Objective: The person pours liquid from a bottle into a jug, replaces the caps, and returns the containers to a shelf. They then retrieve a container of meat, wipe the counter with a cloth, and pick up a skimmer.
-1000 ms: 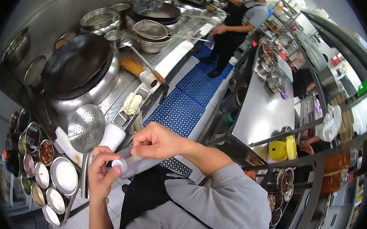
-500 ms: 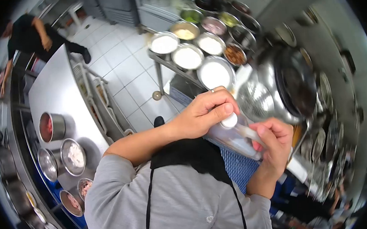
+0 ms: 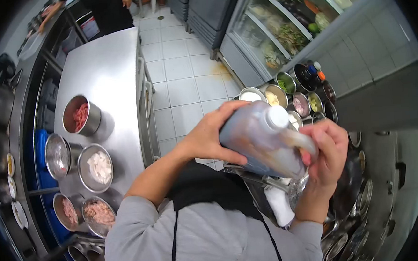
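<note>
A translucent plastic jug point(image 3: 263, 139) with a white cap point(image 3: 278, 117) and brownish smears is held in front of my chest. My left hand point(image 3: 214, 135) wraps round the body of the jug, with the thumb on its near side. My right hand point(image 3: 326, 154) grips the jug's handle, fingers curled round it. Beyond the jug stand metal bowls of ingredients, among them one with white contents point(image 3: 252, 95) and one with pale yellow contents point(image 3: 275, 96).
On the steel table point(image 3: 99, 55) at left stand a pot of red meat point(image 3: 81, 116) and bowls of pale meat point(image 3: 99, 168). A person in black point(image 3: 106, 11) stands beyond it. A glass-door fridge point(image 3: 284, 23) is at upper right; a wok point(image 3: 348, 184) lies at right.
The view has turned toward the steel table and fridge. The jug appears higher and larger. My left hand has moved from the cap to the jug's body; my right hand stays on the handle.
</note>
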{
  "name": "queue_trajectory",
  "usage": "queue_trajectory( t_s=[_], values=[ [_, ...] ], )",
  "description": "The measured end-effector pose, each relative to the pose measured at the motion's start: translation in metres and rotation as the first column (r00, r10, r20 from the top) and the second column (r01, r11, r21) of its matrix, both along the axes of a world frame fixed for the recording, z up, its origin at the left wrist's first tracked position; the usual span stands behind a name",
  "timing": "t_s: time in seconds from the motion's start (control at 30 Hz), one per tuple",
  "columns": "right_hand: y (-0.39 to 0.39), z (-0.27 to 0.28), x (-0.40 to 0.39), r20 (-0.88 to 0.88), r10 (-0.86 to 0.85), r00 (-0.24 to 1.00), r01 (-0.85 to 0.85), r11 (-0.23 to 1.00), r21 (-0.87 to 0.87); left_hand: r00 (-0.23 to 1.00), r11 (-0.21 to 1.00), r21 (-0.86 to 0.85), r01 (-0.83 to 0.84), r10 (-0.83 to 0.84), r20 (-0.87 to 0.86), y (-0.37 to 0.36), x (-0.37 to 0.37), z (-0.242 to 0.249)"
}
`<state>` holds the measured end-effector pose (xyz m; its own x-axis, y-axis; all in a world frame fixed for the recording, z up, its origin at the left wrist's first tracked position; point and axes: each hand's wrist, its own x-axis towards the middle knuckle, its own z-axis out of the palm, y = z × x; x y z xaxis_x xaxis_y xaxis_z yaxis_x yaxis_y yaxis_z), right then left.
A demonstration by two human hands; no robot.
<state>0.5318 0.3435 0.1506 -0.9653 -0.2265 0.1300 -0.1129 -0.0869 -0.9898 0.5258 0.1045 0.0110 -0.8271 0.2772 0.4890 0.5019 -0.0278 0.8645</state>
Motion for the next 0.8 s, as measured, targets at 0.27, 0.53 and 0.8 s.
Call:
queue_trajectory(
  t_s=[0.27, 0.53, 0.8],
  values=[
    [-0.043, 0.009, -0.081, 0.058, 0.454, 0.889, -0.457, 0.882, 0.117, 0.925, 0.924, 0.113, -0.365, 0.347, 0.151, -0.024, 0.012, -0.005],
    [-0.089, 0.016, -0.156, -0.063, 0.642, 0.764, -0.617, 0.755, 0.223, 0.882, 0.850, 0.238, -0.470, 0.441, 0.165, -0.064, -0.033, -0.003],
    [-0.170, 0.011, -0.235, -0.324, 0.577, 0.750, -0.480, 0.811, 0.334, 0.917, 0.849, 0.357, -0.390, 0.327, 0.227, -0.141, -0.132, -0.001]
  ],
)
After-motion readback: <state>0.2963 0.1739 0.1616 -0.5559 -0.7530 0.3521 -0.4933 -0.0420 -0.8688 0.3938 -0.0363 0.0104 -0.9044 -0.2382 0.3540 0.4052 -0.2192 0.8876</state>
